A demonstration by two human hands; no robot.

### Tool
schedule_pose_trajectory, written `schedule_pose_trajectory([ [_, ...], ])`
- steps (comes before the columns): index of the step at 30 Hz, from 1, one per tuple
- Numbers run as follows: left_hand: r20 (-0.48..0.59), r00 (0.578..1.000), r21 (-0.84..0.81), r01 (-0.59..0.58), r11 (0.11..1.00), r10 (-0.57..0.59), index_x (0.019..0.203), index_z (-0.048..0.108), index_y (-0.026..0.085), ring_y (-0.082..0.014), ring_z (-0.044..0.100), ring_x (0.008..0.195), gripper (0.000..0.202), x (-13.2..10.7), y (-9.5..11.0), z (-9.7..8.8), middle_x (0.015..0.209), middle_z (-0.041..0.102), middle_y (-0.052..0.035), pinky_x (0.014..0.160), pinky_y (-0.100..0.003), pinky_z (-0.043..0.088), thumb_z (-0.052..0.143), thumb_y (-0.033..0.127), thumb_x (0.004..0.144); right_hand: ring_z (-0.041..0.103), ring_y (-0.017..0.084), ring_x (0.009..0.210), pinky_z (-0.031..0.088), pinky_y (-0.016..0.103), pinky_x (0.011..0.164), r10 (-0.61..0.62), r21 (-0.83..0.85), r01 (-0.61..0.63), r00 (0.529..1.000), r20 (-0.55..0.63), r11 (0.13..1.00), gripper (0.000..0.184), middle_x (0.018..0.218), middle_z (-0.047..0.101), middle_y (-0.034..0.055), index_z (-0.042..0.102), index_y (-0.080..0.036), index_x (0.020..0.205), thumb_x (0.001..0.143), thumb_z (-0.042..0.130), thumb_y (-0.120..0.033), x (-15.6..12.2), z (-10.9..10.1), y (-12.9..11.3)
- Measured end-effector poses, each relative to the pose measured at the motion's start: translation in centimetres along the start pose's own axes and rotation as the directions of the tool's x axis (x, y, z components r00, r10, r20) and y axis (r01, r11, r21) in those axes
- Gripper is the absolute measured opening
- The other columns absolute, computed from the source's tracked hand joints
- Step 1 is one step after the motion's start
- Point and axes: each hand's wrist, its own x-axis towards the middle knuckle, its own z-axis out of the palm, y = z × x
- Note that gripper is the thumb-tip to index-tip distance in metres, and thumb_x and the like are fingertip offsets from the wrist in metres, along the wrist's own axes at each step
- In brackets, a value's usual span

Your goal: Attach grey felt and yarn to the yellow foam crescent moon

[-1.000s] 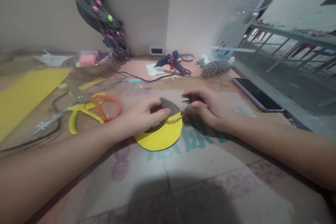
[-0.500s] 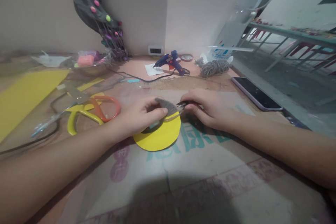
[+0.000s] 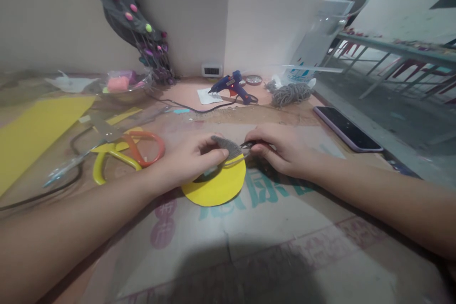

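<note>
My left hand (image 3: 190, 160) is closed on a yellow foam disc (image 3: 218, 184) that carries a patch of grey wound yarn (image 3: 225, 146) on its top; thumb and fingers pinch the disc's far edge. My right hand (image 3: 281, 149) is closed round a small metal snipper (image 3: 247, 144), whose tips touch the grey yarn at the disc's right edge. Both hands rest on a printed cardboard sheet (image 3: 256, 228) in the middle of the table.
Orange and yellow scissors (image 3: 126, 150) lie left of my left hand, beside yellow foam sheets (image 3: 33, 130). A blue glue gun (image 3: 231, 86) with its black cord, a bundle of grey yarn (image 3: 290, 92) and a phone (image 3: 344, 128) lie further back and right.
My right hand has moved left with the snipper, from a little apart to touching the grey yarn on the disc. My left hand has kept its hold on the disc.
</note>
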Motion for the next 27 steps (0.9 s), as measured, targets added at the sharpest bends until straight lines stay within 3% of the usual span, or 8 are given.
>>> schedule_pose_trajectory([
  [7, 0.000, 1.000, -0.048, 0.015, 0.999, -0.015, 0.082, 0.063, 0.016, -0.0129, 0.055, 0.070, 0.016, 0.1, 0.0, 0.0, 0.078, 0.063, -0.0001, 0.062, -0.022, 0.043, 0.055, 0.031, 0.081, 0.062, 0.020, 0.081, 0.046, 0.031, 0.070, 0.044, 0.004, -0.044, 0.999, 0.006, 0.999, 0.023, 0.091, 0.069, 0.0095, 0.061, -0.014, 0.104, 0.096, 0.043, -0.027, 0.0, 0.1, 0.0],
  [12, -0.006, 0.997, -0.094, 0.079, 0.992, -0.080, 0.081, 0.062, 0.015, -0.0120, 0.054, 0.064, 0.030, 0.3, -0.9, 0.0, 0.073, 0.060, -0.0008, 0.058, -0.023, 0.040, 0.054, 0.044, 0.086, 0.065, 0.020, 0.082, 0.050, 0.032, 0.070, 0.217, 0.045, -0.213, 0.968, -0.128, 0.976, 0.024, 0.095, 0.070, 0.0093, 0.060, -0.016, 0.110, 0.094, 0.047, -0.028, 0.0, 0.9, 0.7],
  [16, -0.032, 0.997, -0.131, 0.059, 0.990, -0.064, 0.079, 0.060, 0.015, -0.0121, 0.054, 0.066, 0.028, 0.5, -1.1, 0.2, 0.073, 0.060, -0.0005, 0.062, -0.023, 0.041, 0.057, 0.042, 0.084, 0.067, 0.022, 0.082, 0.054, 0.035, 0.071, 0.320, 0.070, -0.312, 0.924, -0.208, 0.947, 0.026, 0.096, 0.071, 0.0093, 0.059, -0.017, 0.114, 0.093, 0.050, -0.029, 0.2, 1.5, 1.7],
  [19, -0.031, 0.998, -0.108, 0.057, 0.992, -0.061, 0.074, 0.058, 0.015, -0.0119, 0.052, 0.064, 0.028, 0.6, -0.9, 0.4, 0.069, 0.057, 0.0004, 0.060, -0.023, 0.039, 0.056, 0.041, 0.083, 0.066, 0.024, 0.090, 0.055, 0.040, 0.077, 0.279, 0.023, -0.282, 0.931, -0.236, 0.959, 0.033, 0.107, 0.068, 0.0125, 0.056, -0.017, 0.122, 0.090, 0.051, -0.025, 0.5, 1.4, 2.3],
  [22, -0.008, 0.999, -0.111, 0.038, 0.993, -0.039, 0.075, 0.059, 0.015, -0.0122, 0.050, 0.063, 0.025, 0.6, -0.7, 0.5, 0.069, 0.057, 0.0002, 0.058, -0.023, 0.038, 0.054, 0.038, 0.083, 0.064, 0.025, 0.103, 0.054, 0.043, 0.085, 0.193, -0.037, -0.203, 0.963, -0.188, 0.978, 0.036, 0.118, 0.066, 0.0131, 0.058, -0.018, 0.124, 0.090, 0.048, -0.019, 0.7, 0.7, 2.9],
  [27, -0.015, 0.998, -0.108, 0.067, 0.992, -0.069, 0.074, 0.060, 0.016, -0.0122, 0.048, 0.061, 0.024, 0.5, -0.5, 0.6, 0.069, 0.056, 0.0006, 0.054, -0.023, 0.035, 0.056, 0.040, 0.081, 0.063, 0.027, 0.111, 0.054, 0.047, 0.091, 0.200, -0.077, -0.206, 0.977, -0.078, 0.976, 0.035, 0.124, 0.066, 0.0104, 0.061, -0.024, 0.125, 0.092, 0.051, -0.028, 0.8, -0.8, 3.7],
])
